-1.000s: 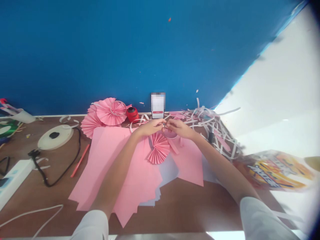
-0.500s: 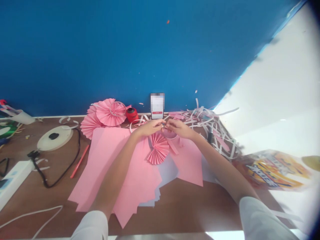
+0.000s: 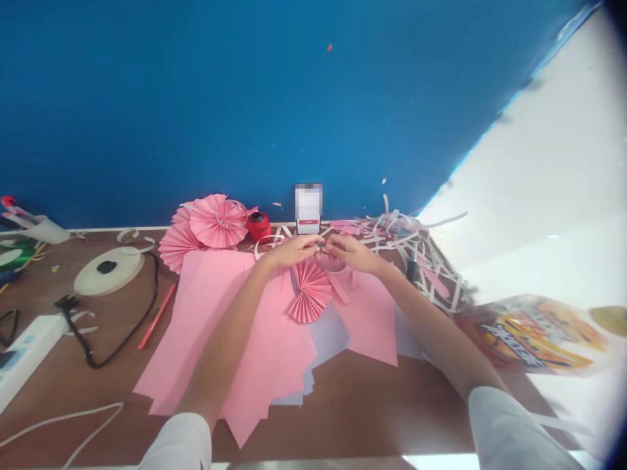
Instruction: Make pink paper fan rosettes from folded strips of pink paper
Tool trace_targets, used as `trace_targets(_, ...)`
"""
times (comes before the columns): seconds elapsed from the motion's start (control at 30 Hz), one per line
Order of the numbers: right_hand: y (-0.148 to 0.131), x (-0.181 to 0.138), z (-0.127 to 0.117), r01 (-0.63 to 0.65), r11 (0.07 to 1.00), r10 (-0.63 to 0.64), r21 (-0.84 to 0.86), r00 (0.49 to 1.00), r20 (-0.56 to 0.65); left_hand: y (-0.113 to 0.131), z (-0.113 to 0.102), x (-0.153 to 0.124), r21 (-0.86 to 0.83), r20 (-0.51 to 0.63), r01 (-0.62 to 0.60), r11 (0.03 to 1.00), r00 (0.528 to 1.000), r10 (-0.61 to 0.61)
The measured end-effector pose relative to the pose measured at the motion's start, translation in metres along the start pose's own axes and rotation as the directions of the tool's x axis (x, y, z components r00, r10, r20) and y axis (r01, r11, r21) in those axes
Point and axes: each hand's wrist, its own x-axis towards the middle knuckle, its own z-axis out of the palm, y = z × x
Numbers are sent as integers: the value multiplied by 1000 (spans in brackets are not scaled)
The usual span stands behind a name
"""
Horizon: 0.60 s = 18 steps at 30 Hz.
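Observation:
My left hand [image 3: 294,250] and my right hand [image 3: 349,251] meet fingertip to fingertip above a pleated pink paper fan [image 3: 309,292]. Both pinch something small between them, too small to name, at the fan's top edge. The fan hangs down from that pinch over a spread of flat pink paper sheets [image 3: 230,326] on the brown table [image 3: 98,372]. A ring of tape [image 3: 334,264] lies just below my right hand.
Finished pink paper rosettes [image 3: 210,225] and a red tape dispenser [image 3: 258,226] stand by the blue wall. A heap of paper strips [image 3: 416,251] lies right. A round white device [image 3: 108,269] with black cable, a red pencil [image 3: 157,314] and a power strip [image 3: 24,349] lie left. A printed bag [image 3: 533,333] is right.

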Motion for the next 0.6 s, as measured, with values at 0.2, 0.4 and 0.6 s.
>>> trace_targets(0.2, 0, -1, 0, -7, 1000, 7, 10, 1000, 3, -1, -1, 0, 3, -6, -5, 1000, 1000, 5)
trace_targets(0.4, -1, -1, 0, -3, 1000, 3, 25, 1000, 0, -1, 0, 0, -39, 0, -8, 999, 1000, 8)
trace_targets(0.6, -3, -1, -1, -13, 1000, 13, 23, 1000, 3, -2, 0, 0, -70, 5, -14, 997, 1000, 15)
